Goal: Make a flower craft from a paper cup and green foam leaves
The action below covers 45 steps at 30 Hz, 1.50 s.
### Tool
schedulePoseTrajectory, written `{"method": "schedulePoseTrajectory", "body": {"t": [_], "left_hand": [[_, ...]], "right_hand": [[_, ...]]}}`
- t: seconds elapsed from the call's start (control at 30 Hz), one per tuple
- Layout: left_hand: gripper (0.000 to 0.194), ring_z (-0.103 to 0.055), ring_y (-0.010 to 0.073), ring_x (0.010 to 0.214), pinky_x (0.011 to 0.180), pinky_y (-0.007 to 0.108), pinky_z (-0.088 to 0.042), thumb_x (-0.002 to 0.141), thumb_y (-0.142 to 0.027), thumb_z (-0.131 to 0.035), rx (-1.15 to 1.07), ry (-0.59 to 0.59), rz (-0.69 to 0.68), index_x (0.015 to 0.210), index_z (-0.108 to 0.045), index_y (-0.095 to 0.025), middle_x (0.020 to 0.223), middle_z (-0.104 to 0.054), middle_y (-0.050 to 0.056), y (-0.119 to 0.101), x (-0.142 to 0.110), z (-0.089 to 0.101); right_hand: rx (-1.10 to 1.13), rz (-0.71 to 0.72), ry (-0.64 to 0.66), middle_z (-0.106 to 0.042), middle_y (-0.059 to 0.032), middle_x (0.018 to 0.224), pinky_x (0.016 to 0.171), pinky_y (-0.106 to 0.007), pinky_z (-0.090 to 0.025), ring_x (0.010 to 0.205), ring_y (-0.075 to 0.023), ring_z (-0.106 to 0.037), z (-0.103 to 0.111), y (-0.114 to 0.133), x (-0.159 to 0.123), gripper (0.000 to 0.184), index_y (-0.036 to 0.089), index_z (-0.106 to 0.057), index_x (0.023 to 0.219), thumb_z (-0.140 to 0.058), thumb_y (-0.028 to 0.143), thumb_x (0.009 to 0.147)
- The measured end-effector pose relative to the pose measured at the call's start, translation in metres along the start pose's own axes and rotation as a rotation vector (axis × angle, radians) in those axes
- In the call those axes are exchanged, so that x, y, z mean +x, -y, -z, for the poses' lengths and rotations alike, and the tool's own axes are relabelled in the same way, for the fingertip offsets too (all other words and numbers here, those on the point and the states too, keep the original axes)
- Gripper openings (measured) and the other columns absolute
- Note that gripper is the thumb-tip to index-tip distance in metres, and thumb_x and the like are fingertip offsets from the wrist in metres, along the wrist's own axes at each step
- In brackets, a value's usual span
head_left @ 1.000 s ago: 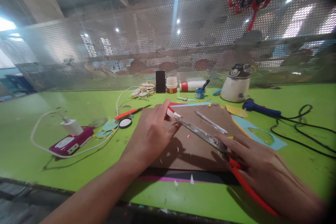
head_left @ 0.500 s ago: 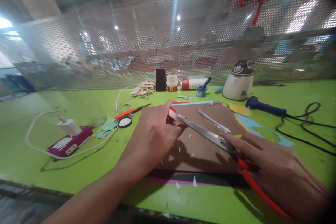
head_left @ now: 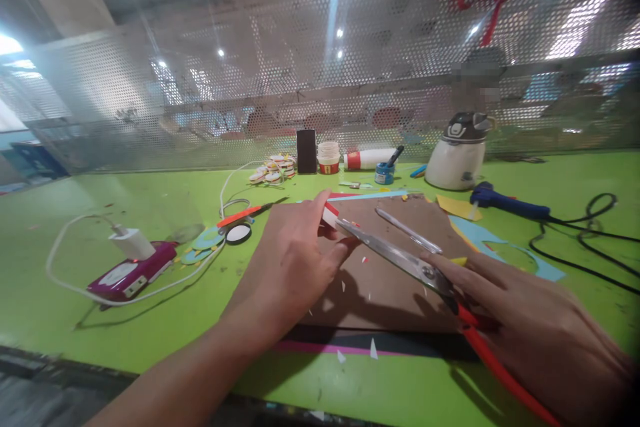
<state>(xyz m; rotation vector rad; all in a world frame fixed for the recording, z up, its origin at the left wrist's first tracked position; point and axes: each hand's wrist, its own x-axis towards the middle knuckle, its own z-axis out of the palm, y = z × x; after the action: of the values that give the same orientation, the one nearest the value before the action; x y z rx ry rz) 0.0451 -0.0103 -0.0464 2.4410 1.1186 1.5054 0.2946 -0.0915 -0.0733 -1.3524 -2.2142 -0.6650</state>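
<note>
My left hand (head_left: 305,247) is closed on a small red and white paper piece (head_left: 331,215), with most of the piece hidden by the fingers. My right hand (head_left: 525,320) grips the red handles of a pair of scissors (head_left: 400,257). The blade tips reach the paper piece beside my left fingers. Both hands are over a brown board (head_left: 390,300), on which small white and red scraps lie. Behind the scissors, a clear stick-like tool (head_left: 407,230) rests on the board.
On the left stand a purple power adapter (head_left: 123,273) with a white charger, and an orange cutter (head_left: 240,216). A phone (head_left: 306,151), paper cups (head_left: 329,159), a blue jar (head_left: 384,173) and a white kettle-like container (head_left: 456,160) line the back. At right lies a blue glue gun (head_left: 515,201) with its cable.
The view has shifted very slightly. Both hands, the scissors and the paper piece hold nearly the same positions.
</note>
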Motion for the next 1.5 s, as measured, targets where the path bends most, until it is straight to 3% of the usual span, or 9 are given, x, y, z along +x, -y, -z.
{"method": "schedulePoseTrajectory", "body": {"t": [0.37,0.53,1.1,1.33,1.5], "left_hand": [[0.054,-0.068,0.0187,0.091,0.083,0.033,-0.056,0.083,-0.036,-0.068,-0.010,-0.030,0.003,0.129,-0.050,-0.015,0.108,-0.069,0.010,-0.0024,-0.0006,0.0002],[0.053,-0.068,0.0195,0.093,0.083,0.034,-0.056,0.083,-0.037,-0.067,0.002,-0.030,-0.006,0.129,-0.050,-0.016,0.110,-0.069,0.010,-0.0027,-0.0006,0.0011],[0.054,-0.067,0.0188,0.090,0.079,0.031,-0.055,0.082,-0.030,-0.069,0.091,-0.013,-0.030,0.130,-0.049,-0.017,0.106,-0.069,0.008,-0.0028,-0.0002,0.0023],[0.052,-0.066,0.0196,0.091,0.080,0.033,-0.054,0.081,-0.029,-0.070,0.125,-0.014,-0.047,0.128,-0.050,-0.016,0.106,-0.068,0.008,-0.0015,0.0003,0.0018],[0.053,-0.065,0.0203,0.092,0.083,0.035,-0.053,0.082,-0.028,-0.068,0.150,-0.012,-0.046,0.131,-0.048,-0.017,0.109,-0.067,0.009,-0.0001,-0.0001,0.0014]], "right_hand": [[0.034,-0.051,0.052,-0.068,-0.0069,0.096,0.058,-0.031,-0.049,0.073,-0.0214,-0.066,-0.0004,0.0013,-0.0047,0.047,0.025,-0.053,0.127,-0.047,0.014,0.082],[0.025,0.003,-0.033,-0.069,-0.0044,0.086,0.049,-0.028,-0.047,0.061,-0.0187,-0.065,-0.0030,-0.0006,-0.0057,0.046,0.024,-0.053,0.126,-0.044,0.017,0.081],[-0.044,0.012,-0.031,-0.071,-0.0055,0.081,0.043,-0.029,-0.046,0.056,-0.0207,-0.066,0.0001,0.0021,-0.0044,0.044,0.023,-0.054,0.120,-0.040,0.012,0.080],[0.012,-0.030,0.035,-0.068,-0.0047,0.084,0.050,-0.030,-0.048,0.062,-0.0197,-0.065,-0.0010,-0.0004,-0.0067,0.045,0.024,-0.052,0.126,-0.045,0.016,0.083],[0.077,-0.072,0.104,-0.067,-0.0069,0.099,0.057,-0.032,-0.050,0.076,-0.0220,-0.066,-0.0031,-0.0027,-0.0079,0.046,0.026,-0.052,0.128,-0.047,0.022,0.083]]}}
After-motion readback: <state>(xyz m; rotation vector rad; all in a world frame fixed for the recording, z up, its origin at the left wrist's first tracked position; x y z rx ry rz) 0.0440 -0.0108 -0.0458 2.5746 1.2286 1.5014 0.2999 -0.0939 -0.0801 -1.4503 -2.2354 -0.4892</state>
